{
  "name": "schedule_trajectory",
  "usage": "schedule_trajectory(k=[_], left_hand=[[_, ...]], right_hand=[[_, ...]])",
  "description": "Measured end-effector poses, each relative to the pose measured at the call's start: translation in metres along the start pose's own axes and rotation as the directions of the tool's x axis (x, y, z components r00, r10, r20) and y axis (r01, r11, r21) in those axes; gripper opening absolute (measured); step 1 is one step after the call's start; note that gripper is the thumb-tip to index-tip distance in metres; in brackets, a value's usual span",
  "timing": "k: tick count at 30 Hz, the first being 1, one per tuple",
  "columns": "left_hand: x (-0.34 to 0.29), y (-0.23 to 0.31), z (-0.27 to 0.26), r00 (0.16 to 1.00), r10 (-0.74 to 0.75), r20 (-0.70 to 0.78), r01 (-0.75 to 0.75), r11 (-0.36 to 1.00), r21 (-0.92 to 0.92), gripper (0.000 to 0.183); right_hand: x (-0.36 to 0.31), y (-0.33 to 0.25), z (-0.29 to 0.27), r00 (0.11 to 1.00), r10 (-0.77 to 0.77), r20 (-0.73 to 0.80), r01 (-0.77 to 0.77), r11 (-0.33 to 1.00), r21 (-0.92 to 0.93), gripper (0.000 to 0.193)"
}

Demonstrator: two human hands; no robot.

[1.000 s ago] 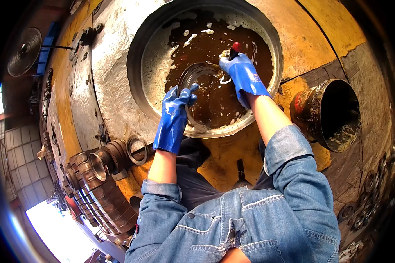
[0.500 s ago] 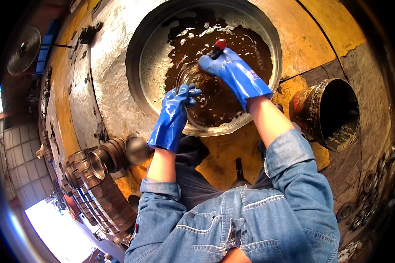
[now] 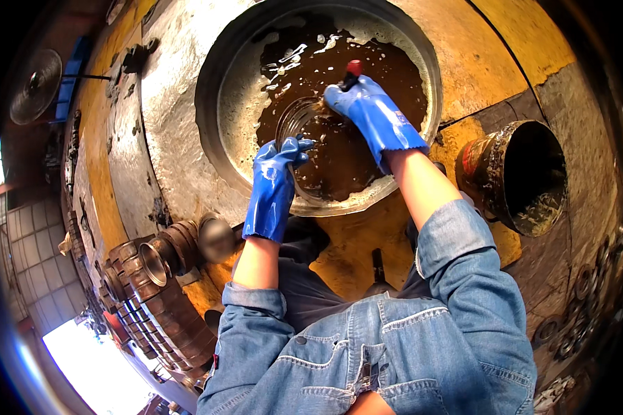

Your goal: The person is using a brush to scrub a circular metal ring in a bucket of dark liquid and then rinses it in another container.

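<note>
In blue rubber gloves, both my hands work over a large round metal basin [image 3: 213,117] of brown, foamy liquid [image 3: 367,62]. My left hand [image 3: 275,173], at the basin's near left rim, is closed on the edge of a round, ridged metal part [image 3: 294,119], partly under the liquid. My right hand [image 3: 370,114] is wrapped around a brush whose handle is black with a red end [image 3: 354,67]. The brush's bristles, mostly hidden by the glove, meet the upper right side of the metal part.
To the right, a dirty metal bucket [image 3: 467,169] lies tilted with its mouth towards the right. Stacked round metal parts [image 3: 163,256] stand at the lower left. Several metal rings [image 3: 581,297] lie at the far right. A dark bottle-like thing [image 3: 378,266] stands between my legs.
My right hand has shifted slightly right with the brush. The metal part shows more of its ridges above the liquid. My left hand keeps its hold, nearly in place.
</note>
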State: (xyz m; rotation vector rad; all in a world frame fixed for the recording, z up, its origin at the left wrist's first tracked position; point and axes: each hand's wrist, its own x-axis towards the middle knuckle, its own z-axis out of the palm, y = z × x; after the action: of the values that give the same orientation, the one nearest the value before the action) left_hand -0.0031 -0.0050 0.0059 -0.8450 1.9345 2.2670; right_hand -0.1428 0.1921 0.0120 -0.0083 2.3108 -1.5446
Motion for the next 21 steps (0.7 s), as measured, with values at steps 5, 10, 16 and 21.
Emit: schedule_trajectory(k=[5, 10, 16, 21], left_hand=[[-0.002, 0.007, 0.017, 0.998, -0.046, 0.04, 0.047, 0.999, -0.022, 0.036], [-0.005, 0.022, 0.028, 0.952, -0.159, 0.261, 0.181, 0.981, -0.064, 0.041], [-0.004, 0.017, 0.052, 0.848, -0.073, 0.525, 0.168, 0.976, -0.135, 0.046], [-0.023, 0.005, 0.07, 0.89, 0.063, 0.452, 0.01, 0.988, -0.157, 0.049]], right_hand=[[0.025, 0.036, -0.011, 0.957, 0.287, -0.04, -0.289, 0.936, -0.2, 0.043], [0.026, 0.024, -0.024, 0.931, 0.364, 0.017, -0.302, 0.797, -0.523, 0.052], [-0.029, -0.01, -0.067, 0.951, -0.023, -0.309, 0.039, 0.998, 0.045, 0.049], [-0.005, 0.008, -0.082, 0.925, -0.026, -0.378, -0.083, 0.959, -0.27, 0.044]])
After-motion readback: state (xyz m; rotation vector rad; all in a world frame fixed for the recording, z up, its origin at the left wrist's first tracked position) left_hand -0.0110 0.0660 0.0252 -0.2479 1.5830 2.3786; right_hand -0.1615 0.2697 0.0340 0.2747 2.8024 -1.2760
